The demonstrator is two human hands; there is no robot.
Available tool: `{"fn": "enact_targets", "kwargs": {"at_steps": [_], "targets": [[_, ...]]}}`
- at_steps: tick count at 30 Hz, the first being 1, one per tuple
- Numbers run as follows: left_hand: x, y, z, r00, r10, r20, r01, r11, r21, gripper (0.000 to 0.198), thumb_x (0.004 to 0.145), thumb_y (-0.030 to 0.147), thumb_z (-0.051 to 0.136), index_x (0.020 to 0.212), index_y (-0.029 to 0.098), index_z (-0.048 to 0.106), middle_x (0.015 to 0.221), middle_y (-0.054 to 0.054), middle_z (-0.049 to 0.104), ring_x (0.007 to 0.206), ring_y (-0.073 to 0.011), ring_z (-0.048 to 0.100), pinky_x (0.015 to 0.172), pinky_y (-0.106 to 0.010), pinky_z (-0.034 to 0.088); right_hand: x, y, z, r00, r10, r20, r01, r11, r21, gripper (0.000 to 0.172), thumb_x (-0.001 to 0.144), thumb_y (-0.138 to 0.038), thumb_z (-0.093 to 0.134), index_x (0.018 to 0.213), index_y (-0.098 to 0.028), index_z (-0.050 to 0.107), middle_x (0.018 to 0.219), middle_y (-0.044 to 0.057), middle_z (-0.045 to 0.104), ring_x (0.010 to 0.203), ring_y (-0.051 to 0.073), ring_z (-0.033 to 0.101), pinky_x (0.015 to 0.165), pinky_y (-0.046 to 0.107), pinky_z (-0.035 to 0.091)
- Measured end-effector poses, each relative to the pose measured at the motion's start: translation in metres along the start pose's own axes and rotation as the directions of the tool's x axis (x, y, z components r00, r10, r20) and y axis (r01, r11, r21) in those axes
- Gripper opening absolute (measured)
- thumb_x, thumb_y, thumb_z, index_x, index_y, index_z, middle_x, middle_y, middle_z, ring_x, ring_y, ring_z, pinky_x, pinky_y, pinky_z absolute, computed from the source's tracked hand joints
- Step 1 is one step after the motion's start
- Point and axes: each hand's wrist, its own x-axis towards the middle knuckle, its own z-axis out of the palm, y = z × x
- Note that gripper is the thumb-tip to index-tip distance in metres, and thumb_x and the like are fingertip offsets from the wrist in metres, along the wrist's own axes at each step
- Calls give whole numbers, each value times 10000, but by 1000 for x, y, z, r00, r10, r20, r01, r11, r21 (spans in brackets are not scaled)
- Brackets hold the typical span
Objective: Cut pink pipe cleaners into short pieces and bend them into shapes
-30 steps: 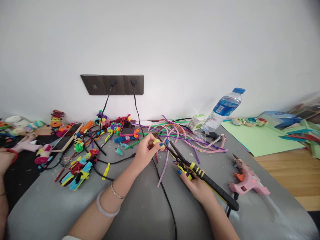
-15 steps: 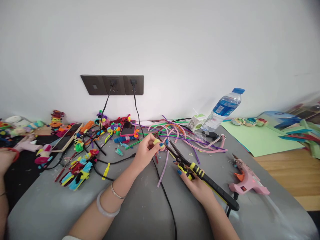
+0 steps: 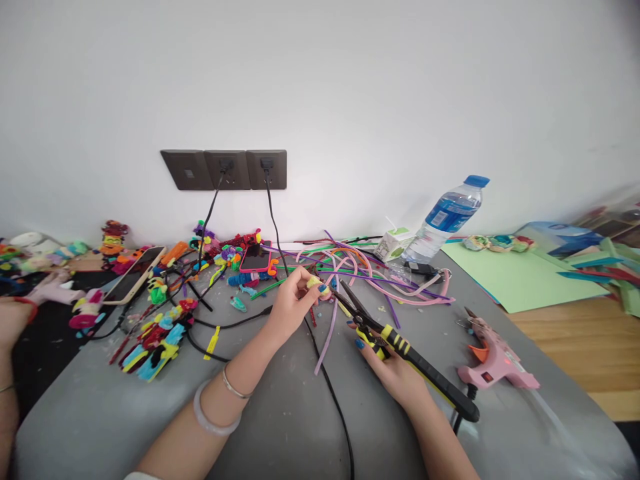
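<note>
My left hand (image 3: pixel 295 300) is closed in a pinch on a small, fuzzy yellow piece of pipe cleaner (image 3: pixel 314 283). The fingers partly cover it. In my right hand (image 3: pixel 395 373) is a pair of pliers (image 3: pixel 373 327) with black and yellow handles. One handle sticks out past the hand, down to the right. The jaws are parted and their tips point up-left, close beside the yellow piece. A short yellow bit (image 3: pixel 345 309) shows just under the lower jaw; I cannot tell whether it touches the jaw.
Loose pipe cleaners (image 3: pixel 370 273) lie tangled behind my hands. A water bottle (image 3: pixel 447 217) and drink carton (image 3: pixel 395 245) stand by the wall. A pink glue gun (image 3: pixel 500 363) rests on the right. A black cable (image 3: pixel 327 383) crosses the table. Another person's hand (image 3: pixel 13 320) is far left.
The plier jaws have shifted very slightly by the yellow piece, and the yellow bit under them shows more plainly. Both hands are otherwise almost still.
</note>
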Motion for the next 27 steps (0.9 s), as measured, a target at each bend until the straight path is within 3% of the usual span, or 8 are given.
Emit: {"fn": "enact_targets", "kwargs": {"at_steps": [8, 23, 27], "targets": [[1, 0, -1, 1000, 8, 6, -8, 1000, -5, 331, 880, 464, 622, 804, 201, 437, 742, -8, 610, 637, -111, 556, 576, -231, 411, 2, -8, -1, 999, -24, -22, 25, 998, 63, 378, 842, -431, 515, 966, -183, 771, 882, 78, 782, 759, 244, 741, 690, 259, 579], [0, -1, -1, 1000, 2, 6, -2, 1000, 0, 356, 873, 504, 614, 796, 203, 441, 743, -8, 607, 628, -115, 564, 575, -236, 408, 2, -6, -2, 1000, 11, 28, -14, 995, 95, 367, 831, -426, 536, 1009, -205, 771, 964, 77, 781, 822, 255, 738, 721, 274, 589], [0, 0, -1, 1000, 12, 17, -12, 1000, -7, 328, 890, 471, 607, 801, 202, 441, 747, -5, 608, 629, -109, 551, 582, -233, 408, 2, -8, -2, 1000, 9, -8, -8, 996, 93, 368, 824, -424, 530, 979, -197, 775, 947, 78, 783, 806, 258, 740, 730, 278, 588]]}}
